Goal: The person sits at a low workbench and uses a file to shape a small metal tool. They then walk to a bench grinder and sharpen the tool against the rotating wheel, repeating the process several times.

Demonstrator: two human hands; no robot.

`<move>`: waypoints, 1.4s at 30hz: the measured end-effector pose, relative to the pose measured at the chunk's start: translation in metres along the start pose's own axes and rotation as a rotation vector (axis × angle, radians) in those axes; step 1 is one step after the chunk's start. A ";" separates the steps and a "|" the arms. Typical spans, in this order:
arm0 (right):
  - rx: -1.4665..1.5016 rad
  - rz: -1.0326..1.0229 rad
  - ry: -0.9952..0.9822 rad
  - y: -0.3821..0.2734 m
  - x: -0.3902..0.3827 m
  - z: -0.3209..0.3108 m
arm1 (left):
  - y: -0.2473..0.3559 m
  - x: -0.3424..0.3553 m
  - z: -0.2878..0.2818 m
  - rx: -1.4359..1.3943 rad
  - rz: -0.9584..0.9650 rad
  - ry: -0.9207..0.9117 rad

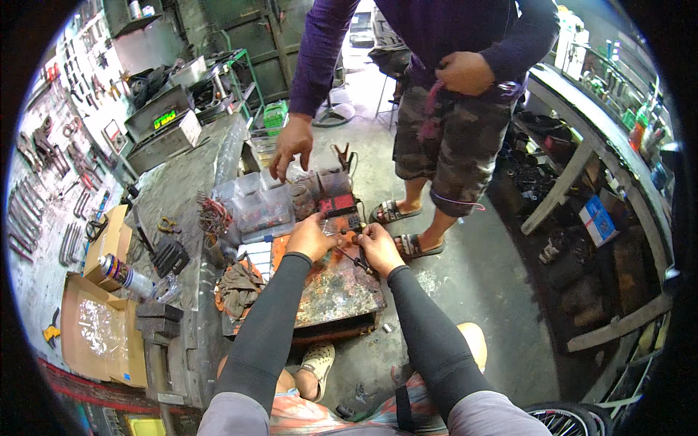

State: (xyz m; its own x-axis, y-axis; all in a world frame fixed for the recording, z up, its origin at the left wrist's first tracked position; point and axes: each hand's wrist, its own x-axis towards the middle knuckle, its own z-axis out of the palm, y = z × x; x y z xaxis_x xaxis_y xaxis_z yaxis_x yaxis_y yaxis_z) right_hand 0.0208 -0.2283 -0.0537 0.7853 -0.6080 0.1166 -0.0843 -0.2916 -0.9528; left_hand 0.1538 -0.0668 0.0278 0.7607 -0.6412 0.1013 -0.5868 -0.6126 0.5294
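Observation:
My left hand [311, 240] and my right hand [379, 249] come close together over a worn, orange-stained work table [342, 294]. Both have their fingers pinched together, and what lies between them is too small to make out. A thin dark tool or cable [356, 260] lies on the tabletop just below my fingers. Just beyond my hands sits a red and black box-shaped device [338, 206]. Clear plastic compartment boxes [262, 207] with small parts stand at the table's far left. A crumpled brown rag [241, 289] lies near my left forearm.
Across the table stands another person in a purple top [443, 36], one hand [292, 147] lowered over the boxes. On the left, a workbench [193, 247] holds a vise [158, 323], a spray can [125, 276] and cardboard boxes [102, 330]. A cluttered shelf [582, 174] runs along the right.

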 end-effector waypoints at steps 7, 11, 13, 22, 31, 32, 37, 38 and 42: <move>0.023 0.027 -0.012 -0.007 -0.007 -0.005 | -0.024 -0.008 -0.022 0.000 -0.072 0.093; 0.071 -0.073 0.089 -0.012 0.001 -0.036 | -0.038 -0.019 -0.038 -0.099 -0.075 0.358; 0.251 -0.031 0.114 -0.026 -0.002 -0.042 | -0.057 -0.026 -0.045 0.037 -0.056 0.450; 0.275 0.258 -0.049 -0.043 -0.016 -0.037 | -0.080 -0.045 -0.057 0.020 -0.062 0.607; -0.484 -0.135 -0.173 -0.074 -0.063 -0.009 | -0.051 -0.123 -0.076 -0.789 -0.057 0.524; -0.525 -0.231 -0.220 -0.078 -0.074 0.004 | -0.051 -0.131 -0.074 -0.903 -0.090 0.519; -0.863 -0.117 -0.366 -0.085 -0.085 0.074 | -0.069 -0.139 -0.070 -0.929 -0.089 0.537; -0.831 -0.148 -0.366 -0.085 -0.086 0.085 | -0.075 -0.143 -0.072 -0.947 -0.119 0.533; -0.763 -0.315 -0.280 -0.050 -0.068 0.119 | -0.073 -0.127 -0.073 -0.994 -0.157 0.527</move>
State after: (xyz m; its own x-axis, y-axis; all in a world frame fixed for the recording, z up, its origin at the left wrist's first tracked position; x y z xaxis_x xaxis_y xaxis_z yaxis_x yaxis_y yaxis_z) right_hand 0.0450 -0.0848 -0.0472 0.9546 -0.2415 0.1745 -0.1474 -0.8917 -0.4281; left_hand 0.1207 0.0929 0.0372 0.9662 -0.1718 0.1922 -0.1732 0.1196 0.9776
